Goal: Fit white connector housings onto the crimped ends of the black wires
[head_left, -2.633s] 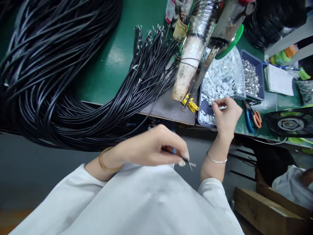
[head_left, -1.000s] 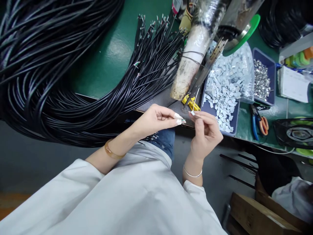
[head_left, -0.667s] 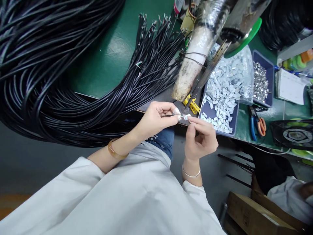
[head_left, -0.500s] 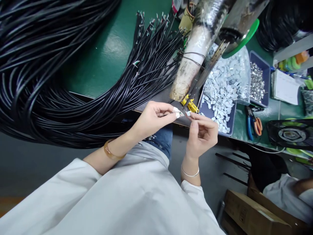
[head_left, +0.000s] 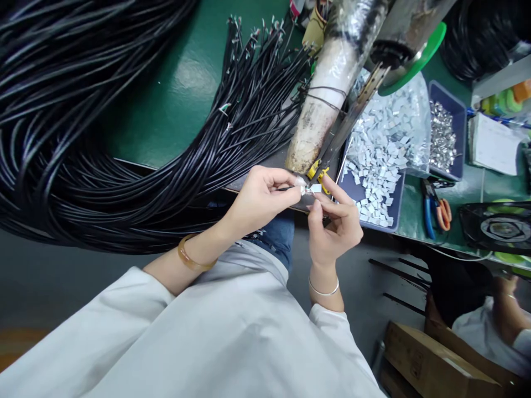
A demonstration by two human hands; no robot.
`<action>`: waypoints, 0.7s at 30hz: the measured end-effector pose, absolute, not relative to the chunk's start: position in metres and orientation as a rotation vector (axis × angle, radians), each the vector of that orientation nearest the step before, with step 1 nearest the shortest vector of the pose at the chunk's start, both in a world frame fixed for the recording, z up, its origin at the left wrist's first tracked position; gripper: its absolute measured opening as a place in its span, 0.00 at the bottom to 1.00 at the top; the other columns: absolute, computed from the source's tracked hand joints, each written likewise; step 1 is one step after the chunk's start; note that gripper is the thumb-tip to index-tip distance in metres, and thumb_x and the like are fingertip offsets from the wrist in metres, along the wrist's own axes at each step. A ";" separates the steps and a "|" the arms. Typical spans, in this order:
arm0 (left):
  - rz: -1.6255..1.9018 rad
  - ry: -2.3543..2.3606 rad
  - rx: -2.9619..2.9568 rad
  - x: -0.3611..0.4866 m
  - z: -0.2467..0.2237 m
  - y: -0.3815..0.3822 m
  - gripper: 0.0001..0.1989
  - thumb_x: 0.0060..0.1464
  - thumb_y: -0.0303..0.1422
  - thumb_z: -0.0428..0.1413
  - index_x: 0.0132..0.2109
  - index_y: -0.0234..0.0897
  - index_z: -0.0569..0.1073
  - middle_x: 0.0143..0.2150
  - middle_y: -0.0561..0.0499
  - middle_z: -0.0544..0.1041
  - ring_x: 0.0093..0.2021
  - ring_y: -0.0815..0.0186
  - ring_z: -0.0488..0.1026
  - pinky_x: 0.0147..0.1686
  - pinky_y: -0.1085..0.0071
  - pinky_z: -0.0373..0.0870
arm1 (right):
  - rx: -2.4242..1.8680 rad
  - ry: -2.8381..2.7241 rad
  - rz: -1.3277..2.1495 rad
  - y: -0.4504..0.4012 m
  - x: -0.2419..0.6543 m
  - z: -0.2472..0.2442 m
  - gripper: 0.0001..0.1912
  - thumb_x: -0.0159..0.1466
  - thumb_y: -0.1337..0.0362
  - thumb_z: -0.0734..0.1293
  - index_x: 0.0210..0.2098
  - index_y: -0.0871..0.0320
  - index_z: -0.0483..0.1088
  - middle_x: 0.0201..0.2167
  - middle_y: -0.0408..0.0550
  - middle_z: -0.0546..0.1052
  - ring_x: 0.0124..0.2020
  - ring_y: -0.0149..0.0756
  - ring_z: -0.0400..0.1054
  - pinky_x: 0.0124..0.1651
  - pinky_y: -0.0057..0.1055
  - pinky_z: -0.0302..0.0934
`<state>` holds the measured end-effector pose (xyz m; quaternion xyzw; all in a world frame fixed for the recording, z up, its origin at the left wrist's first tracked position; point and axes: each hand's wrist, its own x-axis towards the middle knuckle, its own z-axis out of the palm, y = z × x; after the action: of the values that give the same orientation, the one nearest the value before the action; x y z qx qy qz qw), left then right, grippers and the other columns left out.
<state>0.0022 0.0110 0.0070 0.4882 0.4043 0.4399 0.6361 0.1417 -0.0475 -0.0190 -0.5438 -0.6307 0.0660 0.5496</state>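
Between thumb and fingers, my left hand (head_left: 265,190) pinches the end of a black cable (head_left: 284,189), its fingertips covered in white. A small white rectangular connector housing (head_left: 316,188) sits right at the cable's end, in line with it. My right hand (head_left: 334,221) has its fingertips around this housing, index finger above, thumb and another finger below. Whether the wires are inside the housing is too small to tell. Just beyond the fingers is a yellow-handled tool (head_left: 318,172). A tray (head_left: 398,213) with many similar white housings lies to the right.
A large bundle of black cables (head_left: 166,190) covers the left and middle of the green table (head_left: 194,77). A wrapped white tube (head_left: 317,110) slants over it. At right are a bin of metal parts (head_left: 443,135), pliers (head_left: 435,210), a fan (head_left: 498,226) and a seated co-worker (head_left: 477,326).
My right hand has moved slightly left, bringing the white housing up against the cable end. Its index finger has lifted and spread. My left hand stays almost in place.
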 end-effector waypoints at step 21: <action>0.970 0.960 1.126 0.001 0.009 0.011 0.05 0.47 0.29 0.61 0.28 0.32 0.81 0.27 0.51 0.79 0.30 0.70 0.73 0.32 0.76 0.71 | -1.362 -1.495 0.199 -0.045 0.143 -0.008 0.06 0.62 0.70 0.69 0.37 0.54 0.71 0.46 0.48 0.81 0.41 0.36 0.79 0.36 0.33 0.77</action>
<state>0.0011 0.0115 0.0086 0.4922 0.4199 0.4243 0.6335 0.1426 -0.0451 -0.0083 -0.5698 -0.6255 0.0833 0.5264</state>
